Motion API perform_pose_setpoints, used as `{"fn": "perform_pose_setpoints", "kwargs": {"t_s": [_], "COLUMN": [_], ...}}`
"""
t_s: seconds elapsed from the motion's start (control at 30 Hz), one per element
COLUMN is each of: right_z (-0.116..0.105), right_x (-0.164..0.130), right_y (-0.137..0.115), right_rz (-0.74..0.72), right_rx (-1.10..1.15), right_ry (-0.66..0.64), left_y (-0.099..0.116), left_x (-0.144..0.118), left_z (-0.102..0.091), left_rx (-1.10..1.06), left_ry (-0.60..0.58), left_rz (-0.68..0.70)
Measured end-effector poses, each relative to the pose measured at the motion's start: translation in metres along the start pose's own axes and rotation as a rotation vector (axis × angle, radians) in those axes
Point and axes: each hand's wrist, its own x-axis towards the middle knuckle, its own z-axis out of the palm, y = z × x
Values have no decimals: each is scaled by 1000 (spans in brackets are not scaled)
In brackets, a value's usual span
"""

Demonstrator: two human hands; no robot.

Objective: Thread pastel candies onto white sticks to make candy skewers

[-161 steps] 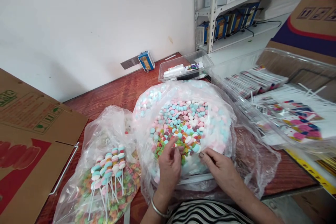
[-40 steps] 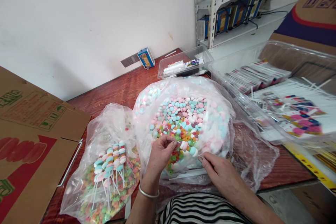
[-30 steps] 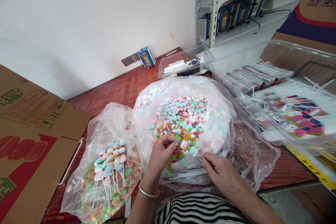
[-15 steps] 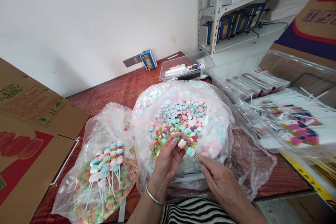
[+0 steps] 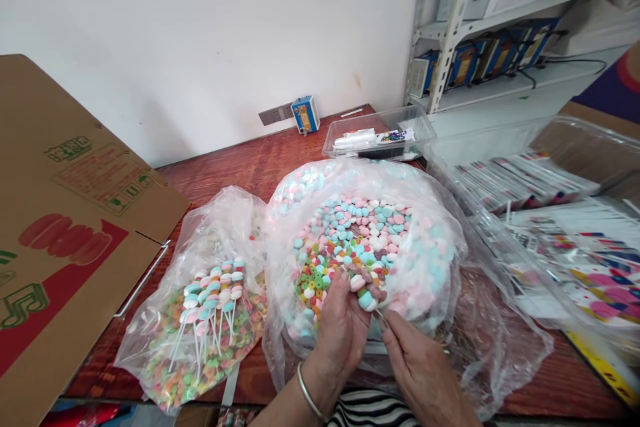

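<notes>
Pastel candy skewer [image 5: 367, 289] — pinched, both hands [image 5: 345, 330], bag rim [image 5: 280, 347] close

A large clear plastic bag of pastel candies [image 5: 370, 227] sits mid-table, with a smaller clear bag of candy skewers [image 5: 210, 307] to its left, a brown cardboard box [image 5: 65, 213] far left, and clear plastic trays [image 5: 525, 173] to the right.

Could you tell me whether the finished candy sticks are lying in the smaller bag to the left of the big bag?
Yes, several candy sticks lie in the smaller bag, left of the big bag.
</notes>
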Motion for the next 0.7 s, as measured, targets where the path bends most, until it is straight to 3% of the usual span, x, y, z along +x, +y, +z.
{"fn": "perform_pose_setpoints", "kwargs": {"t_s": [0.3,0.43,0.53,0.57,0.63,0.7], "right_z": [7,11,6,3,-3,-6], "right_x": [10,19,26,27,29,30], "right_y": [-1,6,17,21,30,38], "right_rz": [81,114,161,184,223,250], "right_rx": [38,18,5,0,-2,7], "right_ry": [-67,-86,-52,-35,-9,5], "left_y": [-12,-11,7,17,39,57], "left_x": [2,15,46,59,89,118], "left_z": [-5,-14,-26,-29,-36,-40], "left_rx": [-47,115,547,788,1480,1690], "left_ry": [78,27,-30,-27,-50,-74], "left_rz": [7,5,80,164,382,425]}}
